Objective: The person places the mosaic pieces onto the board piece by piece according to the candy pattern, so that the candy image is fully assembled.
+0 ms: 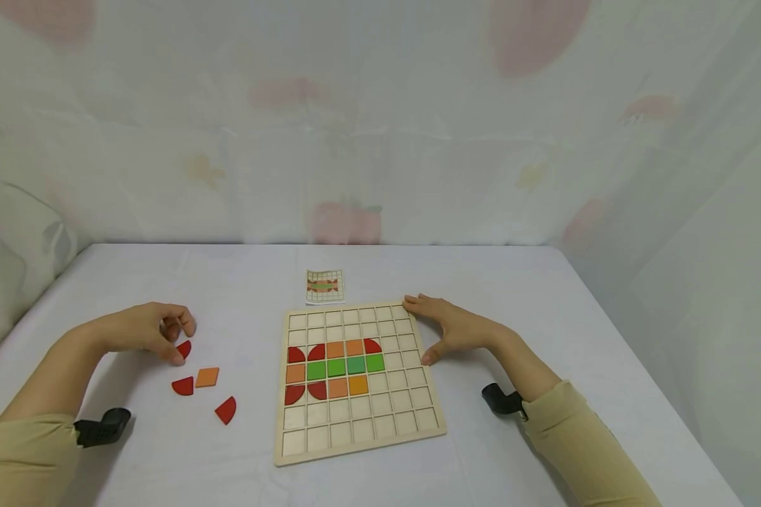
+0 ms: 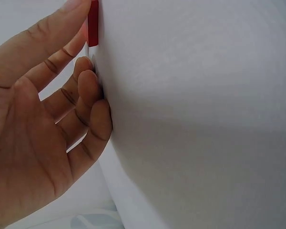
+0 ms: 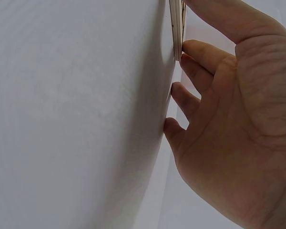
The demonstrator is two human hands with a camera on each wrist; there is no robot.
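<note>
On the left of the table, my left hand (image 1: 142, 329) pinches a red quarter-circle tile (image 1: 184, 348) between thumb and forefinger. The tile (image 2: 93, 24) stands on edge by the thumb in the left wrist view, the other fingers curled beneath it. My right hand (image 1: 459, 325) rests at the upper right corner of a wooden grid board (image 1: 360, 451), thumb and fingers spread along its edge. In the right wrist view those relaxed fingers touch the board's edge (image 3: 176, 31). Red quarter-circles, orange squares (image 1: 338, 388) and green squares (image 1: 336, 367) fill part of three rows.
Near the left hand lie two loose red quarter-circles, one (image 1: 182, 386) beside an orange square (image 1: 206, 377) and one (image 1: 226, 410) closer to the board. A small pattern card (image 1: 325, 286) lies behind the board. A patterned cloth (image 1: 418, 176) hangs beyond the table.
</note>
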